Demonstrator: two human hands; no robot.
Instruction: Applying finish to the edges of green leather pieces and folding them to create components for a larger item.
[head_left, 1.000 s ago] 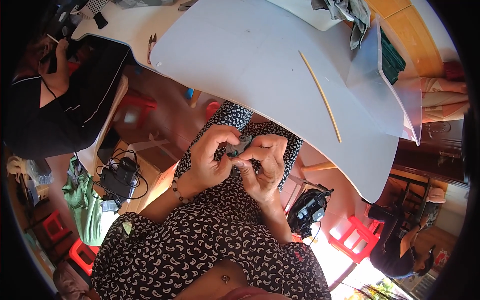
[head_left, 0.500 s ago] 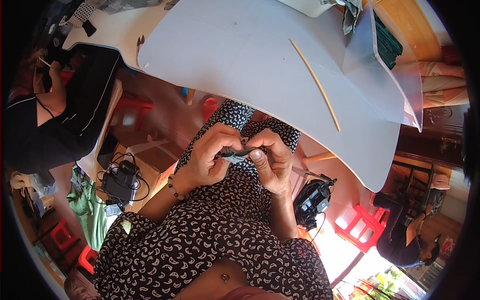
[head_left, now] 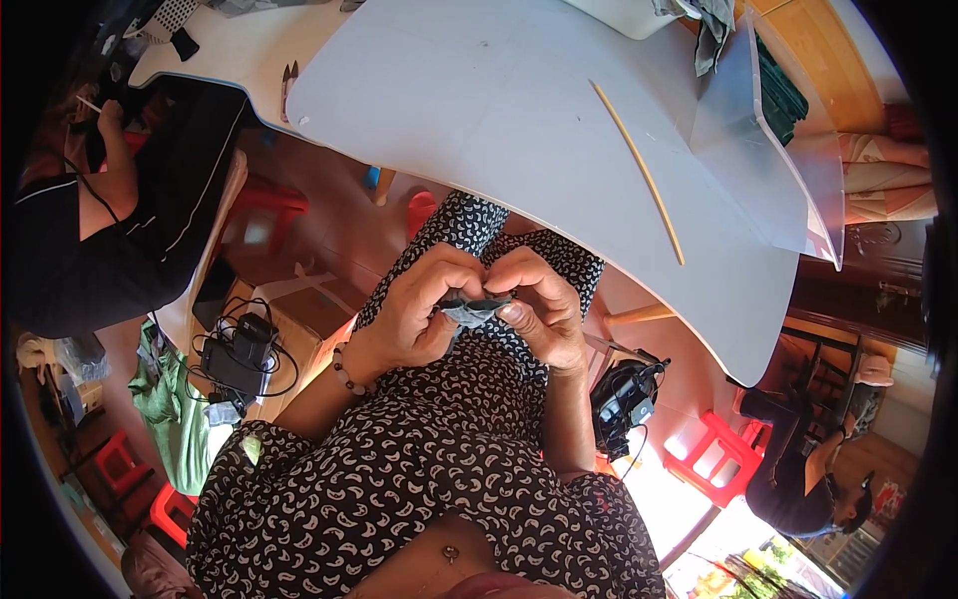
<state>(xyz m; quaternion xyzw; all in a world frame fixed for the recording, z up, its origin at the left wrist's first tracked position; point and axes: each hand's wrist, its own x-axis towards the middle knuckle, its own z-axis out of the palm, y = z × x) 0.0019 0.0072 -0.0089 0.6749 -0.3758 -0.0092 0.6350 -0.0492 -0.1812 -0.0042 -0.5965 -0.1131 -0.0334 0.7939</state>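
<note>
Two bare hands at work over a lap, items listed by size:

1. Desk (head_left: 519, 120): large pale grey-white top with a curved near edge, filling the upper middle of the view.
2. Patterned garment (head_left: 419, 479): black with small white crescents, worn by the person, covering lap and torso below the hands.
3. Second person in dark clothing (head_left: 120, 230): seated at far left beside the desk, one hand raised near the desk's corner.
4. Third person (head_left: 808, 469): lower right, bent forward, well apart from the hands.
5. Clear plastic sheet or box wall (head_left: 768, 150): on the right end of the desk, with dark green cloth behind it.
6. Red plastic stool (head_left: 720, 451): on the floor at lower right.
7. Thin wooden stick (head_left: 639, 170): lying flat on the desk, slanting from upper left to lower right, well apart from the hands.
8. Left hand (head_left: 419, 309): beaded bracelet at the wrist; grip closed, fingertips pinching the left side of the small grey piece.
9. Right hand (head_left: 544, 304): grip closed, thumb and forefinger pinching the right side of the same piece.
10. Black device with cables (head_left: 239, 354): on a cardboard box, left of the lap.
11. Small grey piece (head_left: 474, 307): soft-looking, dark grey, held between both hands above the lap, just below the desk's near edge; exact kind cannot be told
</note>
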